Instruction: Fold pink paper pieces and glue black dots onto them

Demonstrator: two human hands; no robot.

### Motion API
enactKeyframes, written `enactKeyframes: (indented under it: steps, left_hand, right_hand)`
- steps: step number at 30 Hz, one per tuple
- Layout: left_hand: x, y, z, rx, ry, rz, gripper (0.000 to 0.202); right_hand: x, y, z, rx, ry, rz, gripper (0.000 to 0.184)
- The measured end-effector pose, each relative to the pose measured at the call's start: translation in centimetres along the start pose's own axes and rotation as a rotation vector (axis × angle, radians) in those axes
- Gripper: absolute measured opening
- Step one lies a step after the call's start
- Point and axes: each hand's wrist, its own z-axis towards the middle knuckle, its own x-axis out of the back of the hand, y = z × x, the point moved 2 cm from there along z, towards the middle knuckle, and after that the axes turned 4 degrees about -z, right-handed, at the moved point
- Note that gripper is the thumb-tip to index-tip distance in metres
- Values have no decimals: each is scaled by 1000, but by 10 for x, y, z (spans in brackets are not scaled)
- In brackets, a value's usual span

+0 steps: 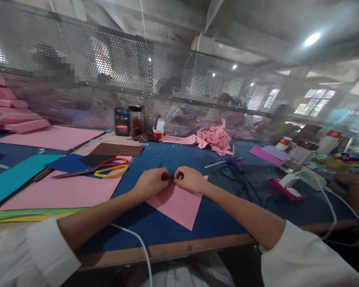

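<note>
Both my hands meet over a pink sheet of paper (181, 205) at the table's front middle. My left hand (152, 182) is closed, thumb and fingers pinched above the sheet's far left part. Facing it, my right hand (189, 180) is closed in a similar pinch, its fingertips almost touching the left ones. A small dark spot shows between the fingertips; what it is, I cannot make out. The far part of the sheet is hidden by my hands. A blue glue gun (235, 163) lies on the table beyond my right hand.
Scissors (110, 168) with red and yellow handles lie on coloured sheets at left. Folded pink paper pieces (215, 137) stand at the back, beside a red-and-white cup (158, 133) and a jar (135, 121). A white cable (137, 239) crosses the front edge. Another person's arm (356, 189) is at right.
</note>
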Motion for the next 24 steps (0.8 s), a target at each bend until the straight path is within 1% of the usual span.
enactKeyframes:
  steps: [9,14,24]
  left_hand:
    - [3,4,-3,-10,24,7,15]
    - [1,2,-2,-10,35,6,12]
    - [1,1,-2,-14,37,11,16]
  right_hand:
    - [12,13,-6,-49,-14,15,14]
    - [18,28,-9,-63,-18,29,13]
    - [32,51,-17,-135,-16,38,14]
